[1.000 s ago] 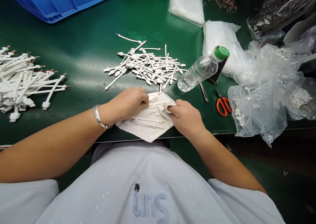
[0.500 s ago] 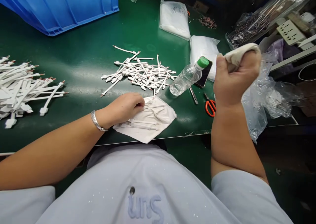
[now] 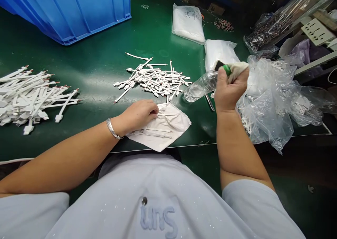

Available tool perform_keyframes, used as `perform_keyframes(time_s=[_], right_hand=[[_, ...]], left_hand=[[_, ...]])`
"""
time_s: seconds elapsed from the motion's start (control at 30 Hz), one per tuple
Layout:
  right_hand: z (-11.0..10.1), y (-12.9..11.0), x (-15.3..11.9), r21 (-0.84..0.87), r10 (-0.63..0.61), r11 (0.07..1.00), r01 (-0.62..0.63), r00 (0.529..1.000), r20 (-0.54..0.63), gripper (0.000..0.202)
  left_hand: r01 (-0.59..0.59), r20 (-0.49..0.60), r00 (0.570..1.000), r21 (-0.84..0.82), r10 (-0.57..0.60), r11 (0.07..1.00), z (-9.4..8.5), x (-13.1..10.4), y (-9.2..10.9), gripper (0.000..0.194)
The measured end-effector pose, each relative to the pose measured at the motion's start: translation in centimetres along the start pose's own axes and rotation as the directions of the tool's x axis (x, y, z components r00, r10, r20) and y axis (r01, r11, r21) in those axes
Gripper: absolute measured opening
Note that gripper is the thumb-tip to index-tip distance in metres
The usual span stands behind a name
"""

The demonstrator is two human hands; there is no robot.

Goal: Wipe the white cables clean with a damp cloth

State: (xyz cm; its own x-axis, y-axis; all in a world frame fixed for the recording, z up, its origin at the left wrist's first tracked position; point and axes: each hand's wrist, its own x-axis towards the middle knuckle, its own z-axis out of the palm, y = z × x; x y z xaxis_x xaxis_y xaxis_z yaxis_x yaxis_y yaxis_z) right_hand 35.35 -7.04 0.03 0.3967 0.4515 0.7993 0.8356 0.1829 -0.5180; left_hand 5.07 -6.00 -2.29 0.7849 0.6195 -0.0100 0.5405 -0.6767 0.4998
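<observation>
My left hand point(image 3: 142, 115) rests closed on a white cloth point(image 3: 181, 124) at the table's front edge. Its curled fingers meet the end of a short white cable point(image 3: 168, 114) lying there. Several more such cables point(image 3: 158, 130) lie side by side on the cloth. Raised on the right, my right hand point(image 3: 231, 91) is closed around a bunched off-white cloth point(image 3: 238, 69). That cloth is right by the green cap point(image 3: 226, 69) of a clear plastic bottle point(image 3: 198, 88); I cannot tell whether they touch.
Loose short cables form a pile point(image 3: 155, 78) mid-table and a bigger pile point(image 3: 34, 95) at left. Behind stands a blue crate point(image 3: 79, 14). White packets point(image 3: 188, 23), clear plastic bags point(image 3: 265, 102) and a power strip point(image 3: 317, 31) are on the right. A metal tool point(image 3: 210, 102) lies beside the bottle.
My right hand has come down and left with its cloth, to the bottle's cap, and now covers the orange-handled scissors. The left hand stays at the cable on the cloth. The view has shifted slightly.
</observation>
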Motion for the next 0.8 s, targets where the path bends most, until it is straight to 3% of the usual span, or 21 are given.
perform_keyframes(time_s=[0.03,0.1,0.2,0.33,0.43,0.5,0.57,0.67,0.73,0.8], right_hand=[[0.1,0.8,-0.1,0.101,0.094,0.991,-0.087,0.993,-0.067,0.024],[0.1,2.5,-0.1,0.332,0.349,0.898,-0.289,0.927,-0.138,0.015],[-0.3,4.3,-0.5,0.546,0.649,0.645,-0.536,0.761,-0.02,0.016],[-1.3,4.3,-1.7,0.604,0.782,0.303,-0.737,0.555,0.285,0.028],[-1.7,3.2,-2.4,0.616,0.802,0.227,-0.755,0.503,0.321,0.027],[-1.8,2.2,-2.5,0.652,0.808,0.265,-0.711,0.532,0.252,0.022],[-2.0,1.1,-2.3,0.676,0.74,0.459,-0.576,0.669,0.067,0.015],[-2.3,-0.4,-2.0,0.572,0.471,0.766,-0.294,0.862,-0.189,0.011],[-2.4,-1.1,-2.0,0.404,0.255,0.9,-0.16,0.948,-0.192,0.015],[-2.3,-1.5,-2.2,0.209,0.059,0.977,-0.036,0.993,-0.104,0.024]], left_hand=[[0.003,0.0,1.0,-0.009,-0.003,1.0,0.0,0.0,0.0,0.018],[0.005,-0.004,1.0,-0.026,-0.006,1.0,0.0,0.0,-0.1,0.017],[-0.002,-0.02,1.0,-0.047,0.001,0.999,0.0,-0.2,-0.1,0.016],[-0.088,-0.084,0.993,-0.064,0.082,0.994,-0.3,-0.6,0.0,0.018],[-0.164,-0.123,0.98,-0.078,0.154,0.983,-0.7,-0.9,0.0,0.018],[-0.187,-0.097,0.979,-0.08,0.179,0.979,-0.9,-1.0,-0.2,0.018],[-0.194,-0.046,0.98,-0.069,0.191,0.979,-1.0,-0.9,-0.4,0.018],[-0.184,0.011,0.983,-0.032,0.185,0.982,-0.8,-0.7,-0.8,0.018],[-0.173,0.024,0.985,-0.025,0.174,0.985,-0.7,-0.5,-1.0,0.018],[-0.16,0.031,0.986,-0.039,0.161,0.986,-0.8,-0.5,-1.1,0.018]])
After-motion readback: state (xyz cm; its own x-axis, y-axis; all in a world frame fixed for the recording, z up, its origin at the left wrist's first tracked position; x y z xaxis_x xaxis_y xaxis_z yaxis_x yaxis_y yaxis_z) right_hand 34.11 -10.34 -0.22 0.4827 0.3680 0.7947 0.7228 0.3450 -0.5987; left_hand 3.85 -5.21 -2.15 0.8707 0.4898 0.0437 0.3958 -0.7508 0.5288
